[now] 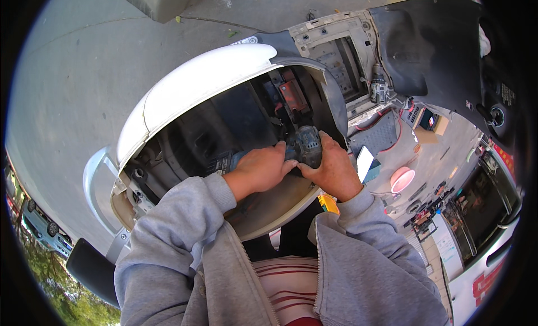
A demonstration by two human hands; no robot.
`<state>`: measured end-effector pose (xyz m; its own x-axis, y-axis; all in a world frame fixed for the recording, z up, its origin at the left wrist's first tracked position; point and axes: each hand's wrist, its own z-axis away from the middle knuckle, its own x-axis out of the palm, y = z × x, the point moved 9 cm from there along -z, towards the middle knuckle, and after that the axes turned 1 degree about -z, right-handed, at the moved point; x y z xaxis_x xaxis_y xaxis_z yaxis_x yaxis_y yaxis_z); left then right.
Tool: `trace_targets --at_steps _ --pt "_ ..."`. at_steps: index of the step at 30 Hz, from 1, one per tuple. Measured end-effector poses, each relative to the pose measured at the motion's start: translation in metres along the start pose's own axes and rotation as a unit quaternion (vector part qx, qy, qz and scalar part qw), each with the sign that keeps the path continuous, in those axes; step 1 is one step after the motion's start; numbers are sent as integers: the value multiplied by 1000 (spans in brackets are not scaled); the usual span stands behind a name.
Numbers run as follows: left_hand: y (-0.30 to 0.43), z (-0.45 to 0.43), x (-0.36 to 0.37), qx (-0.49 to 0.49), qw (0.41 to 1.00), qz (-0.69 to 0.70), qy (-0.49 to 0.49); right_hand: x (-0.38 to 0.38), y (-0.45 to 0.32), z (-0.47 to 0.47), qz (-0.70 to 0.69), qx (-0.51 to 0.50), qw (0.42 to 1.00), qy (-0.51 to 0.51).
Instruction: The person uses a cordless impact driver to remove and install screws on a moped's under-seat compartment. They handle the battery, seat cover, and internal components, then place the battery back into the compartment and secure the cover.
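A blue and black cordless power tool [309,143] is held above the open body cavity of a scooter-like vehicle. My left hand [262,168] is wrapped over its handle side. My right hand [336,168] clasps the rounded motor housing, thumb and fingers on either side. The tool's working tip is hidden below. A white curved body panel [201,82] rims the cavity's far side, and a beige panel [269,212] lies along the near side. Deep inside the dark cavity sits an orange-red part [293,95].
Another cordless drill [379,88] lies on the bare metal frame [323,32], beside a large black panel [424,44]. On the ground at right are a cardboard box [439,126], a pink basin [402,179] and scattered tools. A silver grab rail [94,174] juts out at left.
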<state>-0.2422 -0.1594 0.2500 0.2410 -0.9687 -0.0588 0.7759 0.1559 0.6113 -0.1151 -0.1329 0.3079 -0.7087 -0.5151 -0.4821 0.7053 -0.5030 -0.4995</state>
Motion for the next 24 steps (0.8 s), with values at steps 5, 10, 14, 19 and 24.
trace_targets --at_steps 5,10,14,19,24 --pt "2 0 -1 -7 1000 2 2 0 4 -1 48 -9 999 6" --pt "4 -5 -1 -1 1000 4 7 -1 11 -5 10 -9 1000 -15" --pt "4 -6 0 -2 1000 9 6 0 12 -6 50 -3 999 -19" --pt "2 -7 3 -28 999 43 13 2 21 -20 70 26 995 -68" --pt "4 -2 7 -49 995 85 30 10 30 -38 84 -1 989 -119"
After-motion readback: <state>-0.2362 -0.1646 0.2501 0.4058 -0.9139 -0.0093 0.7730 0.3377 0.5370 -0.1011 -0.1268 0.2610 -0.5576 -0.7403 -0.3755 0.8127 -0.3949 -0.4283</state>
